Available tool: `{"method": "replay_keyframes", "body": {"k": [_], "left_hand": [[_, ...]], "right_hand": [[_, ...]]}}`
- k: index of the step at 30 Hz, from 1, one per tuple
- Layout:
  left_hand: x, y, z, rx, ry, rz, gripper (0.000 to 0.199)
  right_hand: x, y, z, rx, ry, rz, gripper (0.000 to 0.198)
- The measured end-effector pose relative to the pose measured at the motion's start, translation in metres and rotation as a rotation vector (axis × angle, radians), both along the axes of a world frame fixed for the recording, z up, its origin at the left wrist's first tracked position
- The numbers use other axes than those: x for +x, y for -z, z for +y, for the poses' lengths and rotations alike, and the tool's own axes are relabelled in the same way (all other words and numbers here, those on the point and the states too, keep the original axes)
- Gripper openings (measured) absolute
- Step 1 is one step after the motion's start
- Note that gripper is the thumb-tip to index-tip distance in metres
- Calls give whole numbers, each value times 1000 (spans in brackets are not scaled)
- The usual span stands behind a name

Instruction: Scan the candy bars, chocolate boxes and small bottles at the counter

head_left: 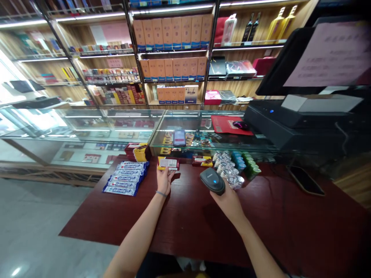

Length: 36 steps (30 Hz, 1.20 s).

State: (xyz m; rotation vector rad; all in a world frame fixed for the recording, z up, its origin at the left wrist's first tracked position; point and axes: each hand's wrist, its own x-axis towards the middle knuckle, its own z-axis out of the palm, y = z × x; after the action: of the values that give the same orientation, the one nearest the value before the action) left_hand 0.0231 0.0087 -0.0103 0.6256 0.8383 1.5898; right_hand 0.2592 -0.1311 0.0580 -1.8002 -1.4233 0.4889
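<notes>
My left hand is closed on a flat red-and-yellow snack packet, whose white printed label faces me. My right hand grips a dark barcode scanner with a blue light on top; its head points left, apart from the packet. A similar snack packet lies on the table between the two hands, farther back. Left of my left hand, a stack of the same packets stands by the glass counter. In front of that stack, blue-and-white wrapped bars lie in a row.
Several cans stand behind the scanner. A phone lies at the table's right. Behind the table runs a glass counter with a small screen device and a mouse on a red pad. A monitor overhangs the right.
</notes>
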Motion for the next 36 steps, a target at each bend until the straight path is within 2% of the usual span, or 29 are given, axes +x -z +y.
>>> {"method": "replay_keyframes", "body": {"k": [3, 9, 14, 19, 25, 30, 36], "left_hand": [[-3, 4, 2, -24, 11, -50, 37], [-3, 6, 5, -59, 2, -42, 37], [-2, 5, 3, -22, 23, 34, 27], [0, 4, 2, -3, 28, 46, 23], [-1, 5, 3, -69, -4, -10, 36], [-1, 5, 2, -66, -23, -22, 41], [-3, -4, 1, -95, -45, -25, 45]], "right_hand": [[-19, -4, 6, -32, -93, 25, 40], [-38, -6, 10, -51, -188, -29, 59], [-42, -4, 11, -40, -277, -93, 36], [-43, -7, 11, -62, -271, -80, 30], [-43, -11, 11, -89, -251, -75, 37], [-41, -10, 10, -72, -252, -74, 41], [-41, -3, 16, -75, -219, -148, 34]]}}
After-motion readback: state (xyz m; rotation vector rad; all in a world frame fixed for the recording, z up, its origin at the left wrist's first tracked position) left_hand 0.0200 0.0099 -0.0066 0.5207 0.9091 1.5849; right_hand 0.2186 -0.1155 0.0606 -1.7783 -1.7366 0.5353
